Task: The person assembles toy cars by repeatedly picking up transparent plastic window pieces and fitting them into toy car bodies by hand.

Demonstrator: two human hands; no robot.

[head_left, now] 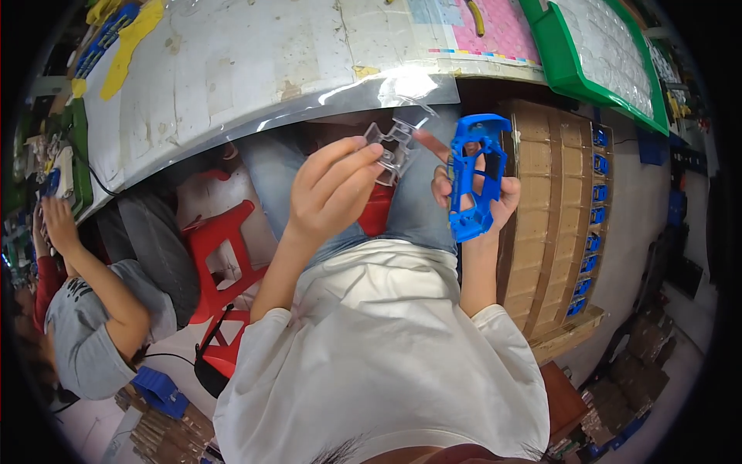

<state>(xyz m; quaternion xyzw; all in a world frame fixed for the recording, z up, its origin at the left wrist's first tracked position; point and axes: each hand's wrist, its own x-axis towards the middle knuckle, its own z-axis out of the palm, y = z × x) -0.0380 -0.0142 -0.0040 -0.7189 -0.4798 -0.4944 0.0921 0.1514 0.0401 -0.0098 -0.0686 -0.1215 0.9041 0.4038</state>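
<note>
Between the thumb and fingers of my left hand (pixel 334 185) is a clear plastic window piece (pixel 396 145), shaped like the glazing of a toy car. My right hand (pixel 501 203) grips a blue toy car body (pixel 477 179) that has open window holes and is turned on its side. Its index finger points toward the clear piece; whether it touches cannot be made out. Both parts are held apart, side by side, above my lap.
A worn white table (pixel 232 58) runs across the front. To the right stand a green bin (pixel 564 62) of clear parts and a cardboard-lined rack (pixel 553 209) with several blue car bodies. A co-worker (pixel 108 317) sits at left beside a red stool (pixel 220 263).
</note>
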